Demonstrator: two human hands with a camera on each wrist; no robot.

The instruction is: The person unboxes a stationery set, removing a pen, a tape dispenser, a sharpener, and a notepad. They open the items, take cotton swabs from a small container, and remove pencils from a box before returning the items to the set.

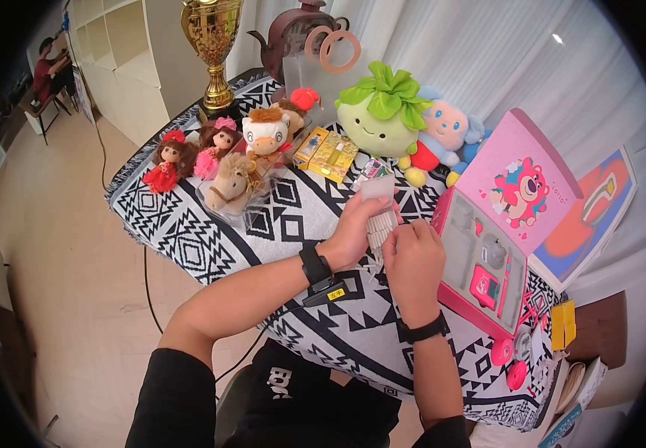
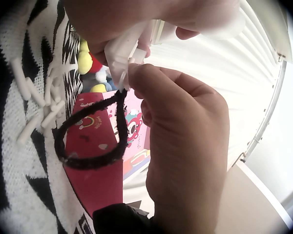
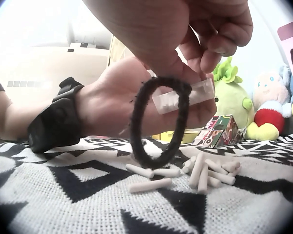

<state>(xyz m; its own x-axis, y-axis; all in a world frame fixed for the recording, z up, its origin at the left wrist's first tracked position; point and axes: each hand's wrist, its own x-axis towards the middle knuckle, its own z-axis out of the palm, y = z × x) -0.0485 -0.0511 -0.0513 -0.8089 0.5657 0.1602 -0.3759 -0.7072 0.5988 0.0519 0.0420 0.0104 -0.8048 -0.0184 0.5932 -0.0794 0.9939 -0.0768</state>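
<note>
Translucent box (image 3: 201, 92) sits above the cloth-covered tabletop (image 3: 88, 209), gripped by our left hand (image 1: 347, 233), its long axis running roughly forward from our body, white sticks (image 1: 380, 235) inside. Our right hand (image 1: 414, 257) is just to its right, fingers curled against it; we cannot tell whether they pinch a stick. Loose sticks (image 3: 198, 169) lie below; rightward, a pink case (image 1: 513, 142) stands open.

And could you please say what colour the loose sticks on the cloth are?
The loose sticks are white, clearest in the right wrist view.
</note>
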